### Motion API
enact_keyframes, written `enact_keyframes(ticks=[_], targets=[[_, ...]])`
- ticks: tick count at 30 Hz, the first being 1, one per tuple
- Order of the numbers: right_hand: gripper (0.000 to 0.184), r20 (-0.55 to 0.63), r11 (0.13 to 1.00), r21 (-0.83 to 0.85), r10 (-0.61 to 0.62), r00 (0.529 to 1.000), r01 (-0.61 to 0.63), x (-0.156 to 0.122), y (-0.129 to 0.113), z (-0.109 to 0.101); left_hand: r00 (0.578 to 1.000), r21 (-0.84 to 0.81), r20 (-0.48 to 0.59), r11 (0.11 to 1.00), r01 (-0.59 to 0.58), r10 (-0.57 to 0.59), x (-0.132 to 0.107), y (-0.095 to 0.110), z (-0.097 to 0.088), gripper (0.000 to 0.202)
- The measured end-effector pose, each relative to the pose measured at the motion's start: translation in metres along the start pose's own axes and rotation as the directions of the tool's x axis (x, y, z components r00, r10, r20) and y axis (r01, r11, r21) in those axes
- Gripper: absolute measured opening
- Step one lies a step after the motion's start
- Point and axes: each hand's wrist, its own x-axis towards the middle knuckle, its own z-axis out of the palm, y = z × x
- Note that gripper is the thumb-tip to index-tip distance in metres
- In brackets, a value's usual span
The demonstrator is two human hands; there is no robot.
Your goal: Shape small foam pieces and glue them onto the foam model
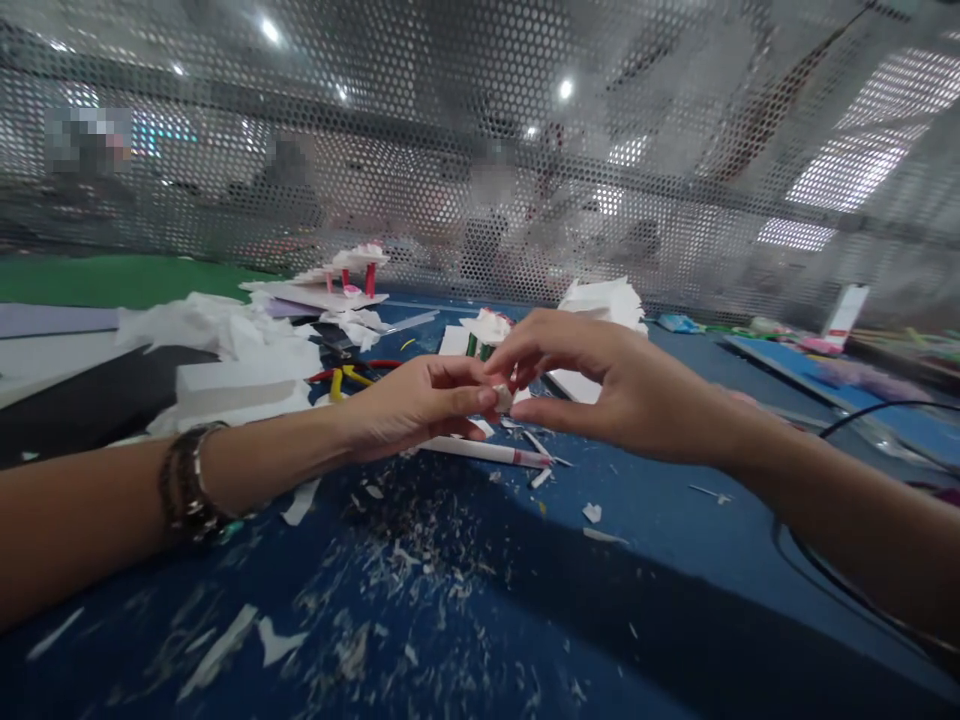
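My left hand (420,405) and my right hand (600,385) meet above the blue table (675,560), both pinched on one small white piece (502,398) held between the fingertips. The left wrist wears a dark bracelet (187,480). Just under the hands a white pen with a red tip (487,452) lies on the table. Behind the hands stands a small white and green paper model (484,330).
Heaps of white paper and foam scraps (232,350) and a white model on red posts (352,275) lie at the back left. Yellow-handled pliers (345,380), a white block (607,300), a black cable (862,420) and shavings surround the hands. A perforated metal screen (480,150) closes the back.
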Motion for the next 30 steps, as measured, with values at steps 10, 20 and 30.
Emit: enact_keyframes(ticks=[10, 20, 30], targets=[[0.013, -0.054, 0.997, 0.079, 0.026, 0.998, -0.022, -0.001, 0.002, 0.007, 1.0, 0.057, 0.021, 0.998, -0.003, 0.001, -0.005, 0.002, 0.003, 0.021], [0.018, -0.056, 0.985, 0.161, 0.075, 0.996, -0.065, -0.005, 0.0, 0.006, 0.996, 0.092, 0.024, 0.992, -0.083, 0.081, -0.004, 0.004, 0.004, 0.015], [0.018, -0.216, 0.928, -0.279, 0.189, 0.958, -0.247, -0.021, 0.01, -0.016, 0.988, 0.14, -0.139, 0.989, -0.049, 0.068, 0.004, 0.005, -0.012, 0.022]])
